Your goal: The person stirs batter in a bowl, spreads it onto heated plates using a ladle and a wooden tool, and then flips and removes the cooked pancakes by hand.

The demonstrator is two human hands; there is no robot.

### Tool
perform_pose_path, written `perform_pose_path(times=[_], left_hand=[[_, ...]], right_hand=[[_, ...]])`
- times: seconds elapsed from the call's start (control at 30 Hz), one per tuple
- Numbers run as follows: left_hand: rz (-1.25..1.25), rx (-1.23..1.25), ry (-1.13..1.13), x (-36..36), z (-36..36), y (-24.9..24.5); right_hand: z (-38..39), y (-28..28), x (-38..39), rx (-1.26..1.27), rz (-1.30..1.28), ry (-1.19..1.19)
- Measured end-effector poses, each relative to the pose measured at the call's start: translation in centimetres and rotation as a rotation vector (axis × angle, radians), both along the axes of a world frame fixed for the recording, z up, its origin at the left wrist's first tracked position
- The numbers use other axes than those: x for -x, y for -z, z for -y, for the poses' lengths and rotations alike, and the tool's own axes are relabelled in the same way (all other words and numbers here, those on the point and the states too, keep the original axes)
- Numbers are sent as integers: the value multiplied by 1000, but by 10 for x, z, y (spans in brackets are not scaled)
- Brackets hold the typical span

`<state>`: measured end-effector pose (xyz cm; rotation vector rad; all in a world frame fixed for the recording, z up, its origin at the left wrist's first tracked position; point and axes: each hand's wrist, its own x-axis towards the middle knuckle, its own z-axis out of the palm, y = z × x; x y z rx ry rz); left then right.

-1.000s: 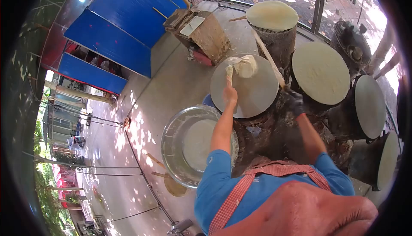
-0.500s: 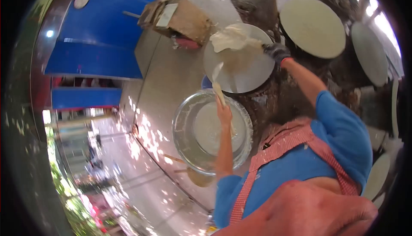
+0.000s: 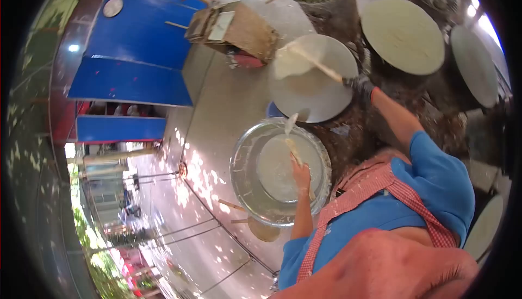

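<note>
Well beyond the left hand and the right hand, a stained brown box stands on the concrete floor, a pale sheet on its top and a red object, too unclear to name, low at its side. Farther out, ahead and toward the left hand's side, blue panels carry a round wall clock, and a bright lamp shines past them. Out to the left of the left hand, dappled sunlight falls beside a reddish wheel-like disc. Farther left is green foliage, partly blurred.
</note>
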<state>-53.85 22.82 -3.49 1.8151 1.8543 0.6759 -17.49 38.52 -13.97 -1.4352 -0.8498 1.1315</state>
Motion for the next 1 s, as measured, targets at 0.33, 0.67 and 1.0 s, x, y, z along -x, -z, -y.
perform_pose_path(times=[0.33, 0.67, 1.0], left_hand=[[79, 176, -192, -37, 2, -8], [237, 280, -437, -63, -3, -24], [464, 293, -539, -62, 31, -17]], right_hand=[[-37, -34, -64, -99, 196, -395], [-108, -49, -92, 596, -160, -391], [-128, -32, -108, -728, 546, -935]])
